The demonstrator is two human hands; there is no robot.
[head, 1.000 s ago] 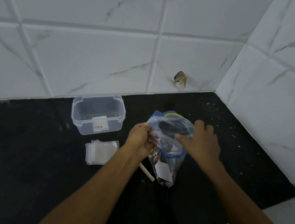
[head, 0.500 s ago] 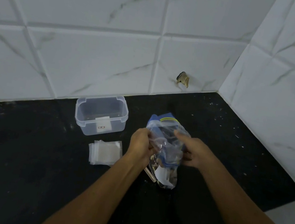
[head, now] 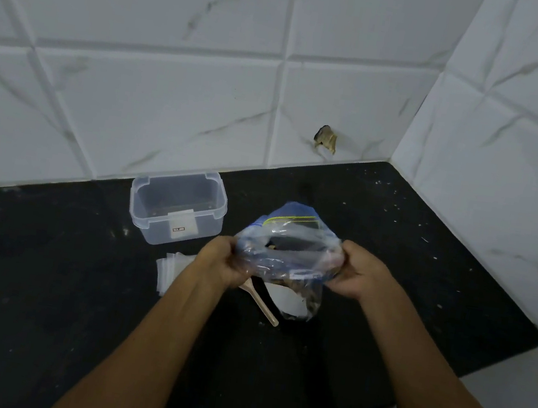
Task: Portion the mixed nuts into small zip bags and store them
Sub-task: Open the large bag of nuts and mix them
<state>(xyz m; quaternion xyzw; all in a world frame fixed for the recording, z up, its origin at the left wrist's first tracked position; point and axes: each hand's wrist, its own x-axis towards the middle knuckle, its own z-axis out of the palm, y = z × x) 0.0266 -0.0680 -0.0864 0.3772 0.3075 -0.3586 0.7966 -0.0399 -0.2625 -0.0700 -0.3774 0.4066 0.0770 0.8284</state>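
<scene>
Above the black counter (head: pixel 40 292), the left hand (head: pixel 221 263) and right hand (head: pixel 359 273) each grip one side of the nut bag (head: pixel 288 251), holding its mouth open. Near the counter's back edge stands a clear box (head: pixel 176 211), with small bags (head: pixel 170 271) just in front of it.

Zip bag (head: pixel 288 251): thin clear plastic, crinkled, glossy. Container (head: pixel 176 211): translucent plastic, smooth, frosted. Small bags stack (head: pixel 170 269): clear film, matt-ish. Spoon (head: pixel 261 306): pale wood, matt. Counter (head: pixel 43 276): black stone, polished, speckled. Wall tiles (head: pixel 171 103): white marble-look, semi-gloss.

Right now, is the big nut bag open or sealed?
Open: the left hand and right hand pull the bag mouth apart.
</scene>
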